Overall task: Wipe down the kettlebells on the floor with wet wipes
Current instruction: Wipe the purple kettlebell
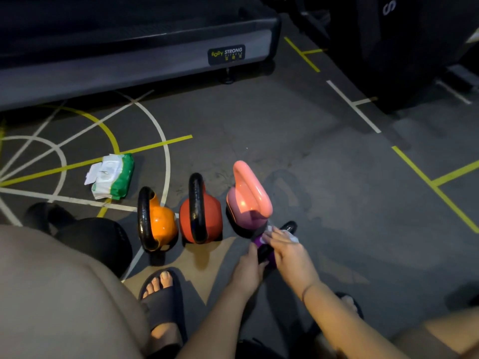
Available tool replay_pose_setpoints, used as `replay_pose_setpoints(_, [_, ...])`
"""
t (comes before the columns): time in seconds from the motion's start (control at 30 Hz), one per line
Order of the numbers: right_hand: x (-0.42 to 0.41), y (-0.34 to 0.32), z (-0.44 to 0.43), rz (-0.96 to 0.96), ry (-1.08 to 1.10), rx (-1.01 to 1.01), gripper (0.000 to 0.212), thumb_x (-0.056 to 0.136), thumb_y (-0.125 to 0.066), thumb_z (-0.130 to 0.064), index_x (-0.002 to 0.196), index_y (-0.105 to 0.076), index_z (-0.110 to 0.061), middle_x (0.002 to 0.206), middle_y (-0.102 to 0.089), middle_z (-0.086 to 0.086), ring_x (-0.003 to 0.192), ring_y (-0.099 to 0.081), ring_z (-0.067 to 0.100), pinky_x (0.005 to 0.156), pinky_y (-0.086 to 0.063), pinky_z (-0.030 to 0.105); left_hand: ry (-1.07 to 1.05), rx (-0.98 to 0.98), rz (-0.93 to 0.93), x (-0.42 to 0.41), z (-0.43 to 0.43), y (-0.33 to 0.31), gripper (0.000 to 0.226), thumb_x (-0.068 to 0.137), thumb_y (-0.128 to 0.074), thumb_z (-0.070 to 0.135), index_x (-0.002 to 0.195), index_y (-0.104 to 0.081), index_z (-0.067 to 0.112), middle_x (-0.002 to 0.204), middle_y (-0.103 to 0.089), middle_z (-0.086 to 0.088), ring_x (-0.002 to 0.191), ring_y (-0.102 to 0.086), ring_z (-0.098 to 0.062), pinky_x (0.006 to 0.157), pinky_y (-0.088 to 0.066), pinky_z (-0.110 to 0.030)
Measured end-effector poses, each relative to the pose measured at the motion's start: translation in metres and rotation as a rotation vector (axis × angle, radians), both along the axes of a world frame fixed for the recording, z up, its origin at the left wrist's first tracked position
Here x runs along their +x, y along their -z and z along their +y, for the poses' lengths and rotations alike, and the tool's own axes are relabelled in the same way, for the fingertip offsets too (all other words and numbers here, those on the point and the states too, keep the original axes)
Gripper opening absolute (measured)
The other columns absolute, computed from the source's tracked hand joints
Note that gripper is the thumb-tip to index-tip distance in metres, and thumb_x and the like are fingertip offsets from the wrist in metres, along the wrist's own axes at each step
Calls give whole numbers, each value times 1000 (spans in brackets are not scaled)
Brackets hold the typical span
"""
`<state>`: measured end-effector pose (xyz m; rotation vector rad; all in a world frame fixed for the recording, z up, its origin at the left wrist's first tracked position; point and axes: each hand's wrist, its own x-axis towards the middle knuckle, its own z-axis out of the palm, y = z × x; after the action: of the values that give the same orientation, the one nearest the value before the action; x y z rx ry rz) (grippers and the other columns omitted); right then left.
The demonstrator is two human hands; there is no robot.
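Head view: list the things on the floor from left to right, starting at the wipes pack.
Pack of wet wipes → orange kettlebell → red kettlebell → pink kettlebell → purple kettlebell, gripped by the left hand while the right hand holds a wipe on it.

bare floor (350, 203) right, kettlebell row (201, 216) left
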<state>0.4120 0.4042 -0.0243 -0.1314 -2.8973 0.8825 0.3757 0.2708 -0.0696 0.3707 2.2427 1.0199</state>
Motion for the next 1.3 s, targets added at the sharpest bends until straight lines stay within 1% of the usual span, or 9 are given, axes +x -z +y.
replay_pose_setpoints(0.23, [-8,-4,27,-84,196,-52,48,82,-45,20,117,-70,-1,131,-64,12,135,-45,28,113,-13,3,-149,134,-21,14,-9,-2,40,94,-65,28,132,-53,27,119,-71,-6,112,-67,-25,93,-50,-32])
replay_pose_setpoints(0.43, [20,15,-26,-163,-168,-110,55,87,-42,-25,133,-58,0,144,-45,9,143,-25,19,121,-1,21,-125,96,5,8,-21,4,56,88,-63,7,140,-58,28,121,-72,-1,114,-67,-16,97,-53,-36])
replay_pose_setpoints(0.63, [-5,11,24,-172,238,-24,57,83,-47,16,136,-57,-2,149,-47,14,145,-35,32,120,-18,26,-177,152,48,8,-17,-2,39,85,-80,30,122,-71,26,105,-77,-1,101,-71,-18,90,-54,-31])
replay_pose_setpoints(0.8, [15,-2,-46,-214,-12,-85,59,80,-43,-13,136,-55,2,150,-42,18,144,-31,33,119,0,17,-131,112,135,9,-18,-8,41,93,-59,22,133,-60,32,112,-74,-2,105,-70,-21,85,-54,-34])
replay_pose_setpoints(0.87, [15,1,-52,-172,-60,-104,61,83,-39,-22,137,-54,2,150,-40,14,145,-28,27,121,-5,24,-118,109,137,5,-18,-7,46,96,-54,28,140,-51,40,117,-72,3,108,-68,-15,88,-54,-33])
replay_pose_setpoints(0.97, [-1,-3,-21,-169,131,-19,63,77,-41,4,138,-55,-3,149,-46,15,144,-34,30,120,-14,29,-79,102,197,-3,-18,2,56,89,-53,25,144,-50,28,118,-72,-9,108,-68,-29,90,-54,-42])
replay_pose_setpoints(1.1, [2,-1,22,-246,357,37,68,82,-43,15,147,-44,-5,157,-35,13,150,-24,27,124,-13,38,-74,101,183,-7,-25,15,51,88,-65,24,137,-53,33,113,-74,-3,107,-69,-22,93,-54,-40])
replay_pose_setpoints(1.2, [7,-3,-9,-240,268,75,78,78,-46,16,152,-37,-7,162,-24,12,153,-11,25,123,-14,41,-132,111,182,-13,-29,14,50,86,-78,26,133,-61,29,113,-75,0,108,-69,-16,95,-53,-35])
replay_pose_setpoints(1.3, [10,-2,-48,-132,7,184,82,68,-60,16,147,-43,0,156,-36,17,147,-28,32,119,-15,46,-107,15,168,-19,-33,14,60,87,-77,27,142,-54,29,128,-68,0,116,-65,-19,98,-51,-38])
